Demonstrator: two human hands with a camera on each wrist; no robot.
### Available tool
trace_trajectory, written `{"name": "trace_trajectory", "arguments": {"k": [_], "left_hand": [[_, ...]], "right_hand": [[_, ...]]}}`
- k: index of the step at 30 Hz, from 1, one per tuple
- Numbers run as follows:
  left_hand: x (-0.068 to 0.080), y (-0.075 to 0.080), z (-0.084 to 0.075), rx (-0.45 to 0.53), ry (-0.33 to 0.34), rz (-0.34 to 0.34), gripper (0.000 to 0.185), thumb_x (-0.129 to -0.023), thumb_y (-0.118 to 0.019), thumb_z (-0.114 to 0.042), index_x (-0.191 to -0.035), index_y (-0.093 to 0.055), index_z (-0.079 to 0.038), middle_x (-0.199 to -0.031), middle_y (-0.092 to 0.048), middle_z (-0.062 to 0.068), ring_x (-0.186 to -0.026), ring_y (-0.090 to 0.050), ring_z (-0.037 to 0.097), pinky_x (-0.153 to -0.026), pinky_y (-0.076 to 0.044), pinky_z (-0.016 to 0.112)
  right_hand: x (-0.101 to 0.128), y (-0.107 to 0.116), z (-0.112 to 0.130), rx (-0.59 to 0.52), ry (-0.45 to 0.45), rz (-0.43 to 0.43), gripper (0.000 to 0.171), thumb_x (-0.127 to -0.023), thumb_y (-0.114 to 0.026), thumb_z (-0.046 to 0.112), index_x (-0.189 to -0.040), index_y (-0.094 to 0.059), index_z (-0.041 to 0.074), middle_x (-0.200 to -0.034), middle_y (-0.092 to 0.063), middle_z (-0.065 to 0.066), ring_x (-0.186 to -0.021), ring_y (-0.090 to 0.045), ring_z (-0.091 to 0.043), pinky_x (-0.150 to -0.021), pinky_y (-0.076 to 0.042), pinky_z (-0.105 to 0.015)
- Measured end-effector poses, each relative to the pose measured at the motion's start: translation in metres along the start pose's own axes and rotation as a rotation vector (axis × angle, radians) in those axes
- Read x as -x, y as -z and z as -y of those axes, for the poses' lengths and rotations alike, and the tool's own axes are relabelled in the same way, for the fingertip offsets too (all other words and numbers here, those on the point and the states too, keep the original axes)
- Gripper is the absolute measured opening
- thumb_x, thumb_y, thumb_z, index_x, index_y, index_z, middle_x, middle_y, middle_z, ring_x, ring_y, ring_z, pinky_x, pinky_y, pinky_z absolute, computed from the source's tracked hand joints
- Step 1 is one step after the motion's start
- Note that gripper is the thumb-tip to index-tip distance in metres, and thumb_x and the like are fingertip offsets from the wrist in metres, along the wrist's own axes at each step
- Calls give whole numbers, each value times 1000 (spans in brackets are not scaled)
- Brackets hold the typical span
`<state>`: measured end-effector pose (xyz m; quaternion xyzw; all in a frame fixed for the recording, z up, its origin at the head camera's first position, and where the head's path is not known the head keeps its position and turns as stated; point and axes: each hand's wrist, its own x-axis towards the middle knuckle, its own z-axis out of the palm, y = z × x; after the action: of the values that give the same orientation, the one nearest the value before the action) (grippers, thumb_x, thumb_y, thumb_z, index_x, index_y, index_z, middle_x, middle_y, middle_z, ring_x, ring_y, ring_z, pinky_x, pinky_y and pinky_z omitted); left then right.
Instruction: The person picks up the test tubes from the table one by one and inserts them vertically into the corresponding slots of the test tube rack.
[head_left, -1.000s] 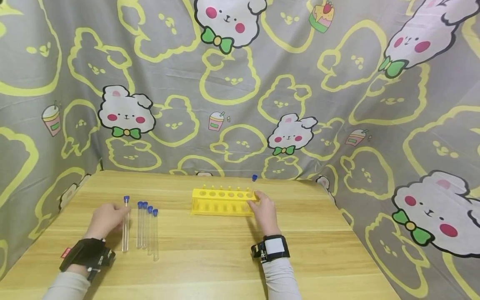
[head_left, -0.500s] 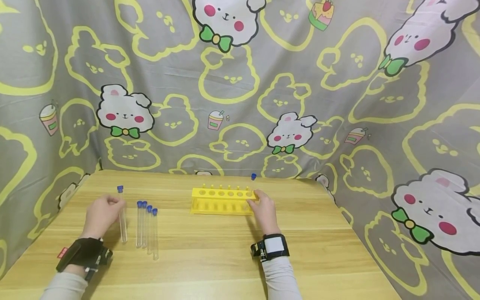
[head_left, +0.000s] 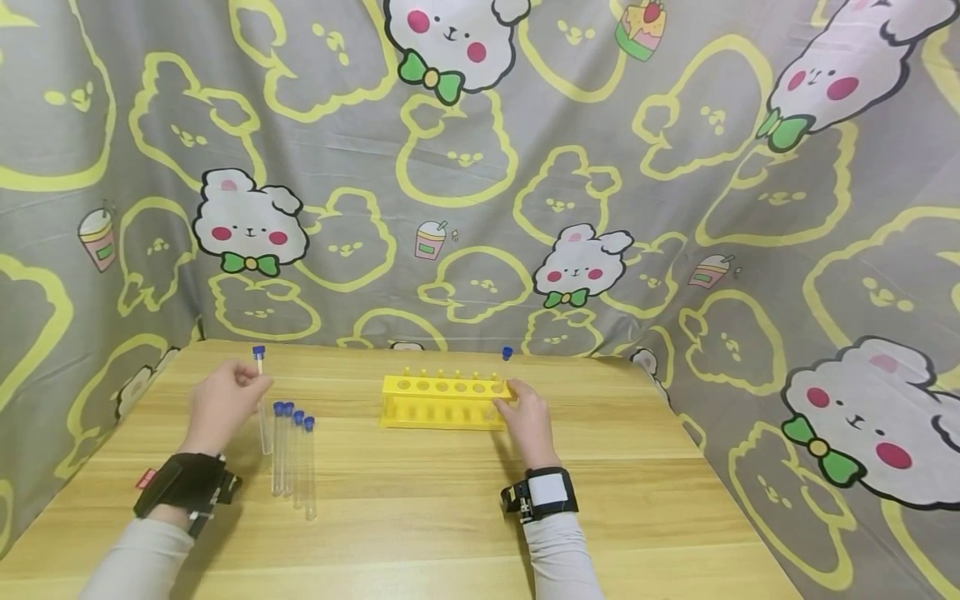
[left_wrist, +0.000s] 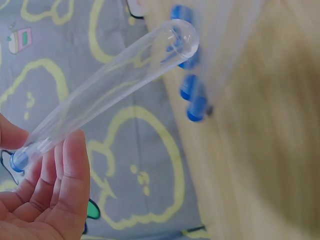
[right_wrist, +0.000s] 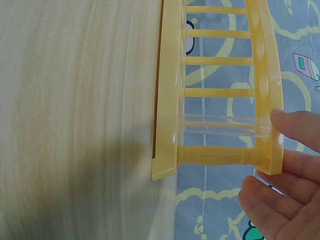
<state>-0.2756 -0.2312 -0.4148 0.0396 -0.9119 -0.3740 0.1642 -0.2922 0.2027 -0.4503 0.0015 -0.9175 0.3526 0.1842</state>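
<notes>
In my left hand (head_left: 227, 400), thumb and fingers pinch a clear test tube (left_wrist: 110, 95) close below its blue cap (left_wrist: 19, 161). It is held above the table, its rounded end swung toward the camera in the left wrist view. My right hand (head_left: 529, 425) grips the right end of a yellow test tube rack (head_left: 442, 386), thumb on the top plate and fingers beneath. Another clear tube (right_wrist: 225, 126) stands in the rack near that hand, and a blue cap (head_left: 507, 353) shows above that end.
Several capped test tubes (head_left: 288, 450) lie side by side on the wooden table (head_left: 420, 517), right of my left hand. A grey patterned curtain (head_left: 360, 167) encloses the table's back and sides. Both wrists wear black straps (head_left: 552, 490).
My left hand has raised its tube and moved it toward the back of the table, lately a little to the right. The right hand has stayed at the rack.
</notes>
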Motion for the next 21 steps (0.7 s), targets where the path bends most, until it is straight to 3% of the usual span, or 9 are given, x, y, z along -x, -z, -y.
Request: {"name": "trace_trajectory", "arguments": {"k": [6,14,21], "left_hand": [[-7,-7,-20,23,-40,-12,36,-91,-56,-31,-109,-57,1,-103,-66,24,-84,-65,32,-65,-46,29],[-14,-20,-56,102,-79,-6,33,-90,-57,-27,-110,-56,-1,-100,-66,20,-76,-67,26,-62,-49,27],[-20,-35,-88,141,-124,-14,29,-90,-60,-27,-106,-56,-3,-97,-67,15,-80,-63,26,-65,-47,27]], "right_hand": [[-1,-1,-1,2,7,-5,46,-87,-71,19,-127,-60,-1,-133,-59,-20,-127,-55,-36,-107,-44,-47],[0,-1,0,-2,-8,2,46,-86,-72,19,-127,-60,0,-133,-60,-20,-127,-55,-36,-107,-44,-47],[0,0,0,-12,-1,2,47,-87,-71,20,-128,-60,-1,-134,-59,-20,-127,-54,-37,-107,-44,-47]]}}
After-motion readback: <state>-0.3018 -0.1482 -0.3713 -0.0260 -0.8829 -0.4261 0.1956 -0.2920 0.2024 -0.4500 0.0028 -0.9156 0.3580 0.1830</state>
